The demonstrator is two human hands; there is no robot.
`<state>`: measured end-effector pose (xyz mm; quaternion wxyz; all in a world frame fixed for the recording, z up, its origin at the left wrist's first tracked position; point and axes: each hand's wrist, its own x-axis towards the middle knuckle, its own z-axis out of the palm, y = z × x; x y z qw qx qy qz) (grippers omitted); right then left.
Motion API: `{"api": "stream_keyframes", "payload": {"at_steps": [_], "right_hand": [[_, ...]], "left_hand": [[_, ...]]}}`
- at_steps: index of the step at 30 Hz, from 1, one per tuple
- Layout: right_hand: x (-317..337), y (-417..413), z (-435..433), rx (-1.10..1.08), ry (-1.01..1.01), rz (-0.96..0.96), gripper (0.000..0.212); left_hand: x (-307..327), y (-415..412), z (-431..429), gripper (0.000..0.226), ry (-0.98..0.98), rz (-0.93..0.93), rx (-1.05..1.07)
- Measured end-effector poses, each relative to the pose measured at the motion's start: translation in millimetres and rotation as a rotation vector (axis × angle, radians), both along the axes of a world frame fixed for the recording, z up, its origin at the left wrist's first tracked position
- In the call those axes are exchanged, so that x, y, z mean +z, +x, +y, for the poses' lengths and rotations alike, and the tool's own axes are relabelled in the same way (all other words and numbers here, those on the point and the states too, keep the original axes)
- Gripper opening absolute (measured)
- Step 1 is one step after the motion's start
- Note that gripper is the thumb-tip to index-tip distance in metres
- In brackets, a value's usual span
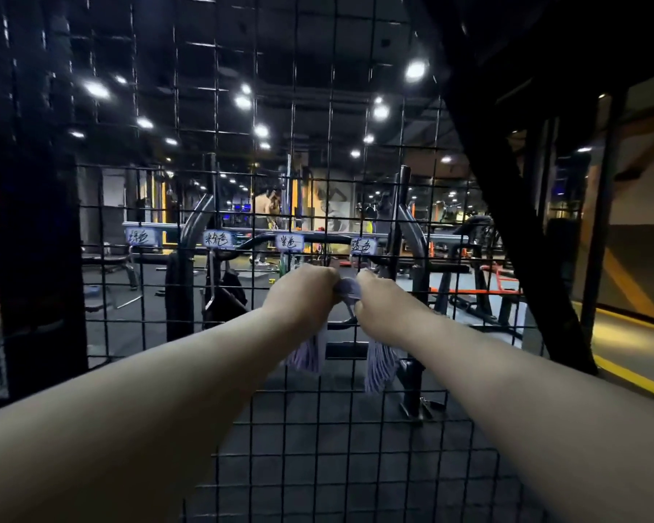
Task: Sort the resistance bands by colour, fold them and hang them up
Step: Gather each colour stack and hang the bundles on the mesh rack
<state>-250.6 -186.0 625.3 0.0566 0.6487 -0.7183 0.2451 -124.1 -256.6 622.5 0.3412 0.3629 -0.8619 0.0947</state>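
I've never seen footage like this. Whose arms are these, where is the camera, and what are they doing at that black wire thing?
There is no machine here. A person wears a camera on the head, so you look down along their own two bare arms. The left hand and the right hand both grip a pale purple band, bunched between them, with its two ends hanging below. They hold it up against a black wire grid, just under a row of four small handwritten labels. The hands hide whatever it may hang on. Behind the grid is a dim gym.
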Motion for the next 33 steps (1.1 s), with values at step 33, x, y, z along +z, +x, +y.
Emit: {"api": "stream_keyframes", "payload": {"at_steps": [33], "right_hand": [[-29.5,-35.1,-8.9,0.200,-0.088,-0.164,0.016]], "left_hand": [[-11.8,-17.9,-9.9,0.014,0.015,-0.001,-0.076]]}}
